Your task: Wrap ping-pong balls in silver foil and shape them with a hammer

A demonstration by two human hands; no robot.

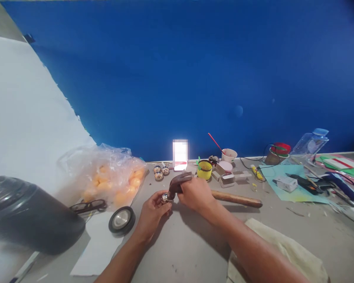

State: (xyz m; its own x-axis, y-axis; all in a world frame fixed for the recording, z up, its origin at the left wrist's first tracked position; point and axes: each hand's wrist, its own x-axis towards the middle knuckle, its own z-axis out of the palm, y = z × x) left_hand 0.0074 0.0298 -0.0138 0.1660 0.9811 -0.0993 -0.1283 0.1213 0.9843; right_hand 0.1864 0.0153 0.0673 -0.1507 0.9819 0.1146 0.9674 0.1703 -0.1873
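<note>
Between the fingertips of my left hand (155, 212) is a small shiny silver ball (165, 197). My right hand (197, 192) is closed round a claw hammer (238, 198), gripping it close to the head. The wooden handle sticks out to the right, past my wrist. The lower end of the rusty head is at the ball; I cannot tell whether it presses on it. Beyond my left hand, a cluster of similar shiny balls (158, 175) lies on the table.
At left are a bag of orange balls (106, 182), glasses (90, 205), a black-rimmed lid (122, 220) and a large dark bottle (32, 216). Behind stand a bright phone screen (180, 153), a yellow cup (204, 171) and small boxes (226, 180). A cloth (277, 243) lies right.
</note>
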